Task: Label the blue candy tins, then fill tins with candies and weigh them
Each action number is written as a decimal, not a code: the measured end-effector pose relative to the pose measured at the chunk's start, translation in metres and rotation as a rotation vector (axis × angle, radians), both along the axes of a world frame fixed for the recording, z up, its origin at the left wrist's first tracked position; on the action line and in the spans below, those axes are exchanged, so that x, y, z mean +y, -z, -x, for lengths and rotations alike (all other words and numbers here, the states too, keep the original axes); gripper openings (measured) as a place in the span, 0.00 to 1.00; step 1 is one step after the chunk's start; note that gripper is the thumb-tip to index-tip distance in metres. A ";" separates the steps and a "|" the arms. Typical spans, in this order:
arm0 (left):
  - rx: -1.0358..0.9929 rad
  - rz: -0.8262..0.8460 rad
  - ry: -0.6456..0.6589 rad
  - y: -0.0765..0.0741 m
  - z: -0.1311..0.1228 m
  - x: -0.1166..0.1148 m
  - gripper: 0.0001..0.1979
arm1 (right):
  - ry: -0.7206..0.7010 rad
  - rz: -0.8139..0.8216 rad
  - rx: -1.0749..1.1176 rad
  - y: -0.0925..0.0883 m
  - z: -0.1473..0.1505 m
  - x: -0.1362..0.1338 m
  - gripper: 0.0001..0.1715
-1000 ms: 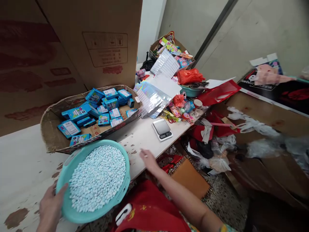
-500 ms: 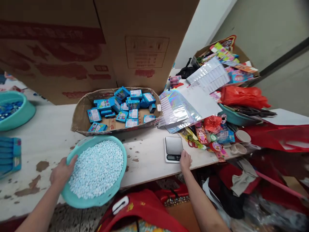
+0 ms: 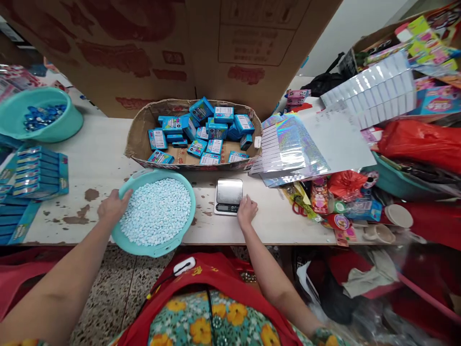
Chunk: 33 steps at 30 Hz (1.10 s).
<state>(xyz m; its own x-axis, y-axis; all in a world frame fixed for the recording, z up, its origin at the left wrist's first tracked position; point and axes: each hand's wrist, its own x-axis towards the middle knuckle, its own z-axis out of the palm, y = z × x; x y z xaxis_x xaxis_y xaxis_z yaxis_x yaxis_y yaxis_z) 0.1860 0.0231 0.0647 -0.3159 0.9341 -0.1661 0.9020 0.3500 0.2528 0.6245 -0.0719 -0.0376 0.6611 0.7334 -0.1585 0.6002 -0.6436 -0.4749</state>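
Note:
My left hand [image 3: 114, 207] grips the left rim of a turquoise plastic basin [image 3: 191, 211], thumb over the edge. Small pale-blue pellets or candies [image 3: 156, 211] fill the basin, and its front slightly overhangs the table edge. To its right, my right hand [image 3: 247, 210] is closed at the lower right corner of a small digital scale [image 3: 229, 193]. The scale has a bare metal plate and a dark display strip. Behind both lies a shallow cut-down cardboard tray [image 3: 139, 139] with several small blue boxes [image 3: 197, 147] heaped in it.
A large carton [image 3: 201, 72] stands behind the tray. At left are another turquoise basin [image 3: 72, 122] with blue wrapped pieces and stacked blue boxes [image 3: 39, 175]. Shiny sheets [image 3: 288, 149], scissors [image 3: 298, 209], a cup [image 3: 380, 234] and assorted packets crowd the right side.
The scale has slid left with my right hand, closer to the basin. My left hand keeps its hold on the basin rim. The camera view has turned and shifted.

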 end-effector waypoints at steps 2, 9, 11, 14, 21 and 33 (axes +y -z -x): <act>0.010 0.061 -0.092 -0.001 0.000 0.000 0.35 | -0.081 -0.034 -0.044 -0.009 0.005 0.014 0.29; 0.015 0.146 -0.139 0.011 0.011 0.004 0.45 | -0.481 0.089 -0.170 -0.035 0.044 0.099 0.37; 0.015 0.167 -0.131 0.015 0.014 0.004 0.47 | -0.511 0.190 -0.180 -0.033 0.053 0.113 0.34; 0.019 0.189 -0.118 0.019 0.018 0.003 0.49 | -0.549 0.256 -0.212 -0.026 0.061 0.112 0.28; 0.059 0.226 -0.092 0.021 0.020 0.002 0.47 | -0.580 -0.004 -0.241 -0.022 0.048 0.076 0.30; 0.134 0.282 -0.109 0.029 0.023 0.006 0.46 | -0.725 -0.360 -0.233 -0.009 0.018 -0.093 0.17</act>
